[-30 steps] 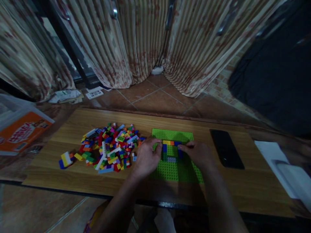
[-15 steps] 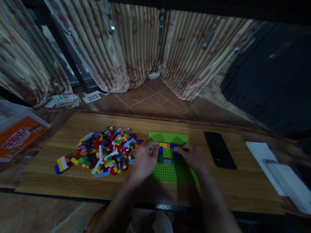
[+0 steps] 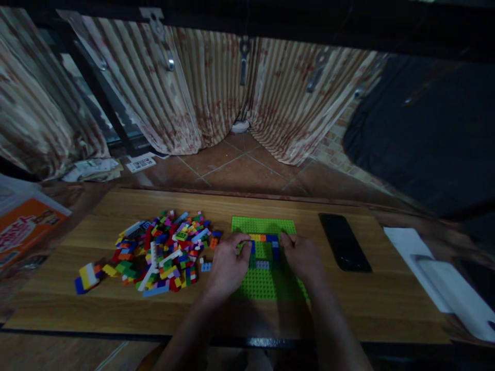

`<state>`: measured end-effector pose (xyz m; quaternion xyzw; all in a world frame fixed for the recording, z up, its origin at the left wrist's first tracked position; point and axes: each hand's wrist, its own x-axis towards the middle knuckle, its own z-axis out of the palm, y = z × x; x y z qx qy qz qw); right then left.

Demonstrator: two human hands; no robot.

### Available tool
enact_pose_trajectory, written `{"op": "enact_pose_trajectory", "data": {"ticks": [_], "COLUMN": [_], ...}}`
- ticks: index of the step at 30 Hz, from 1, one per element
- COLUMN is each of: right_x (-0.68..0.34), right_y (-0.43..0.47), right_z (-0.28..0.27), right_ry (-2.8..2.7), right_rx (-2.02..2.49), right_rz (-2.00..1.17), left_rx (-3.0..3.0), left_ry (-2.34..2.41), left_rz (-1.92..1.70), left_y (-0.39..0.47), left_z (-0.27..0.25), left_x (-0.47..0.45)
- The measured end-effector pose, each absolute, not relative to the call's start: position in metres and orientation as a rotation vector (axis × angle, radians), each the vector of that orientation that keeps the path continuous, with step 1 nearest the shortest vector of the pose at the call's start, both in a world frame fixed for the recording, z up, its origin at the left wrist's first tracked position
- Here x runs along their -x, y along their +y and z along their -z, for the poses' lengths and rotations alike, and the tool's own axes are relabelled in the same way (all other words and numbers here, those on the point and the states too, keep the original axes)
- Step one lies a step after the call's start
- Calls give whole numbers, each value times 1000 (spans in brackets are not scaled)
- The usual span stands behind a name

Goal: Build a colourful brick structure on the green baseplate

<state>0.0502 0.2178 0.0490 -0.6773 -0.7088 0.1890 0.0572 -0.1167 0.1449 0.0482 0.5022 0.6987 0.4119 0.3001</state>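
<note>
light: dim | floor: brown tiles | striped curtains behind | wooden table in front

A black phone lies flat on my wooden surface, its long side angled toward the far edge. White paper sits at the right end, with a pale flat object partly over it. An orange box rests off the left end. Beyond the far edge, brown floor tiles run to striped, stained curtains hung from clips, a small white object showing at their hem. Loose papers litter the floor at left. A dark cloth hangs at right.
</note>
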Motion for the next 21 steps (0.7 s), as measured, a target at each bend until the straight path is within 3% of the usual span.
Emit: {"op": "enact_pose_trajectory", "data": {"ticks": [13,21], "right_x": [-39,-33], "right_y": [215,213], "right_z": [-54,-60], "right_ry": [-2134,-1924], "right_rx": [2108,2049], "right_rz": [-506,-543], "left_rx": [-1394,-1734], "left_ry": [1854,2047], "left_rz": [-1051,-1044], "left_y": [146,149], "left_z": [-41,-34], "left_x": [109,108]}}
